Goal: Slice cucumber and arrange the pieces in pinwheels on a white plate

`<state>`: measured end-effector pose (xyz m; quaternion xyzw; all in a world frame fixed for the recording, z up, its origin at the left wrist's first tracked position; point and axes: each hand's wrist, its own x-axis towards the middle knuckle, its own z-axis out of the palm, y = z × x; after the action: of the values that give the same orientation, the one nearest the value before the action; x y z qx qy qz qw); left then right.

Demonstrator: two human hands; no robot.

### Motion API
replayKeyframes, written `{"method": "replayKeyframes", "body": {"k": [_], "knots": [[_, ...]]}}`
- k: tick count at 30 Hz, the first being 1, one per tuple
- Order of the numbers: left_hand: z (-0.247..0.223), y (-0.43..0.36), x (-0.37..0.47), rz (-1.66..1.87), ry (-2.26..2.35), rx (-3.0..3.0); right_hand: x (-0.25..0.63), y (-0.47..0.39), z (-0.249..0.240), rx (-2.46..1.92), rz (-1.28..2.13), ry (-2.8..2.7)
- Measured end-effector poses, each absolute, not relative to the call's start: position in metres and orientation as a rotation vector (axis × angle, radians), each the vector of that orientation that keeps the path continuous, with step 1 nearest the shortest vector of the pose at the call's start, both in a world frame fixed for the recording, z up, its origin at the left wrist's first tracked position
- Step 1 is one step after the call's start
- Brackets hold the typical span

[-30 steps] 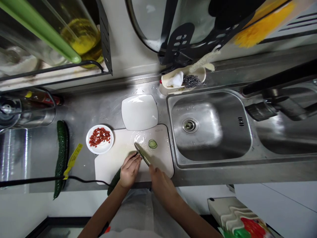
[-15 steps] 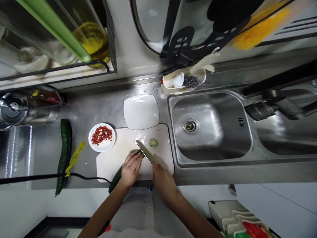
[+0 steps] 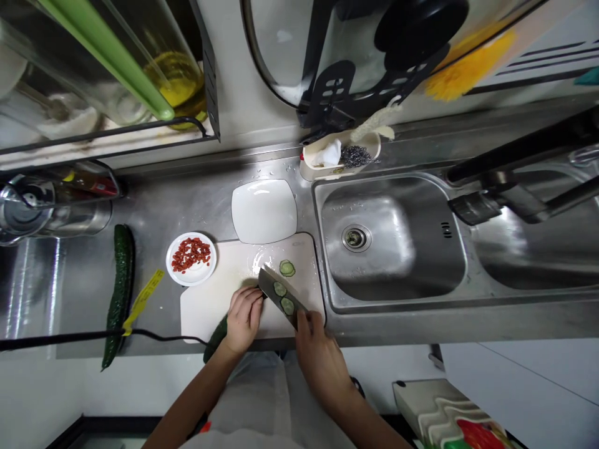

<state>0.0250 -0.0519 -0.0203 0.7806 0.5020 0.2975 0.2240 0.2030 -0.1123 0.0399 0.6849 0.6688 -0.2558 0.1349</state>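
Note:
My left hand (image 3: 244, 317) is closed over a dark green cucumber (image 3: 216, 340) that lies slantwise on the white cutting board (image 3: 201, 312), its near end jutting past the counter edge. The fingers hide most of its cut end. In my right hand (image 3: 319, 352) is a kitchen knife (image 3: 271, 280), its blade tilted so the flat side faces up. Two cucumber slices (image 3: 287, 305) cling to that blade. Beyond the knife, a small pile of cucumber slices (image 3: 287, 268) rests on the board.
A white plate (image 3: 264, 212) stands behind the board. A small dish (image 3: 191, 279) with red berries overlaps the board's left corner. Another whole cucumber (image 3: 118, 293) lies further left, near a black cable (image 3: 161, 335) with a yellow tag. A steel sink (image 3: 393, 237) is on the right.
The knife has come away from the cucumber's end to the right and turned its flat side up, showing slices stuck to it. My left hand still holds the cucumber.

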Motion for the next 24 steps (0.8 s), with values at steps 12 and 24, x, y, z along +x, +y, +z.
{"method": "replayKeyframes", "body": {"k": [12, 24], "knots": [[-0.002, -0.033, 0.071, 0.450, 1.011, 2.347, 0.207, -0.096, 0.030, 2.073, -0.474, 1.976], [-0.016, -0.006, 0.081, 0.451, 1.107, 2.223, 0.214, -0.125, 0.044, 2.045, -0.755, 1.833]]}}
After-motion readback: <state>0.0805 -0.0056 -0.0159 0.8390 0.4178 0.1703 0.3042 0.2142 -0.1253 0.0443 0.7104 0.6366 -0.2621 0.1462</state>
